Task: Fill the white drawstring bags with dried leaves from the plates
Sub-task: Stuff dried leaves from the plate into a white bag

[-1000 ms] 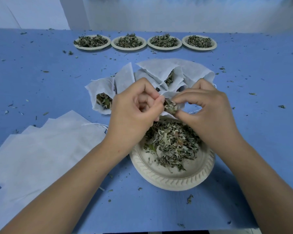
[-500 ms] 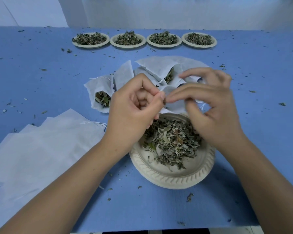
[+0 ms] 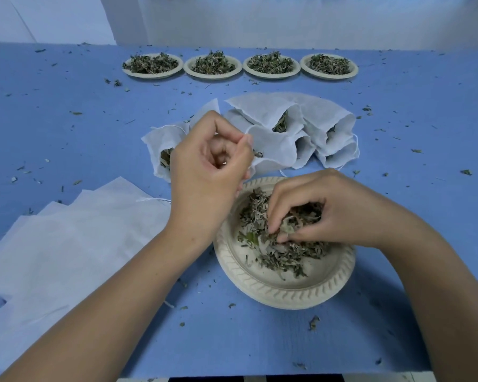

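- Left hand [image 3: 213, 166], centre frame: fingertips pinch the rim of the open bag [image 3: 273, 150].
- Right hand [image 3: 323, 213]: fingers curled around leaves [image 3: 260, 216] on plate [image 3: 287, 293]; the bag mouth lies just above-left.

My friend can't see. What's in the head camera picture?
A person's right hand grabs dried leaves from a near plate on a blue table, while the left hand pinches open a white drawstring bag. Behind lie partly filled bags, at left flat empty bags, and four leaf-filled plates line the far edge.

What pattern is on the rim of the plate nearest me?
Raised slanted ridges, like a rope, on the cream plate, seen best in the head view.
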Demonstrator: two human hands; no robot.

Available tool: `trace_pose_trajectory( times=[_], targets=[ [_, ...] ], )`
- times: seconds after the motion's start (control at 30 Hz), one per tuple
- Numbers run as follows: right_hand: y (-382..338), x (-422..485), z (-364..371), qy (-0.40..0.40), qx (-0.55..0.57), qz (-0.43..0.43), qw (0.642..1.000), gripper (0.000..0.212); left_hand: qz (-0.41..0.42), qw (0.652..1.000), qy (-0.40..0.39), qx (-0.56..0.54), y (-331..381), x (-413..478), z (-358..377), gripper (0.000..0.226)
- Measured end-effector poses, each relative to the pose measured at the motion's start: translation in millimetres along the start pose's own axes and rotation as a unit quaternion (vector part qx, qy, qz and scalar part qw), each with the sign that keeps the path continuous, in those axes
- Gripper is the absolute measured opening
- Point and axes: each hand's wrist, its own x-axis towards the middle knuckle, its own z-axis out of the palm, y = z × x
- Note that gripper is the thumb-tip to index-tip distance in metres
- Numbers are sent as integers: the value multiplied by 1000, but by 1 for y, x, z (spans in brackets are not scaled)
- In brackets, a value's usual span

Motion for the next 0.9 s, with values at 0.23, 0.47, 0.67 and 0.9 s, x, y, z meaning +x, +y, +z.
trace_pose_trajectory(
  times=[0.23, 0.47, 0.67, 0.9],
  targets=[
    [-3, -1, -8, 214, 208, -80, 951, 11, 6, 998, -54, 30, -4, -1, 0, 23],
    [-5, 6, 9, 445, 168, -84, 876, 19, -4, 994, -110, 24, -5, -5, 4, 20],
    [1, 10, 19, 437, -32, -117, 891, 18, -21, 995, -95, -12, -2, -5, 3, 18],
    [4, 11, 15, 312, -149, -107, 932, 11, -34, 995, -84, -32, -2, -5, 4, 21]
  ],
)
